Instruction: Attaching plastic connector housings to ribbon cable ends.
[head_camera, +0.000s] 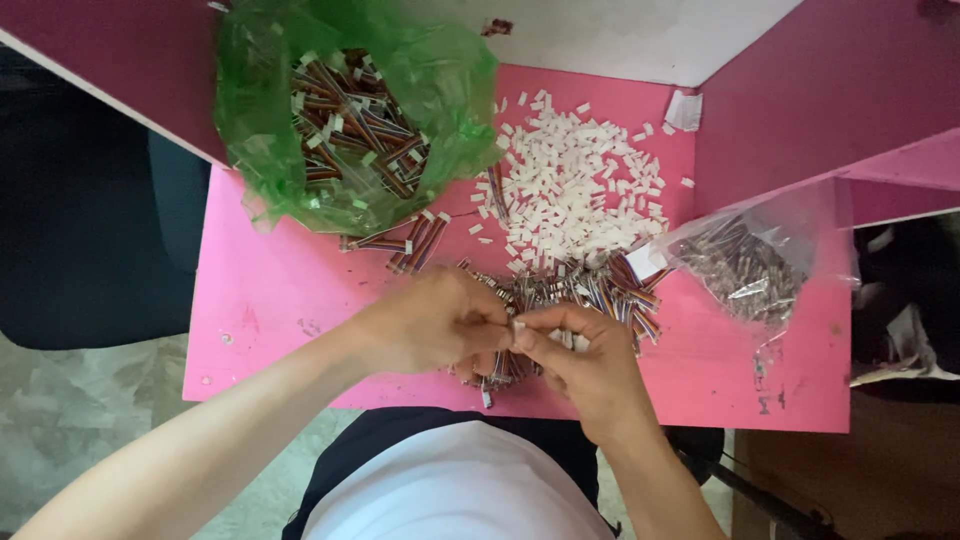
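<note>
Head view: both hands pinch a small connector, orientation unclear.

You are looking down on a bright pink tabletop, scuffed and marked near its right front corner. A pink side panel rises along the table's right edge, and a white panel stands at the far edge. Below the front edge you see a mottled grey-green floor. Off the table's left edge sits a dark, rounded seat. Past the right front corner there is a brown surface. The light is soft and even.
</note>
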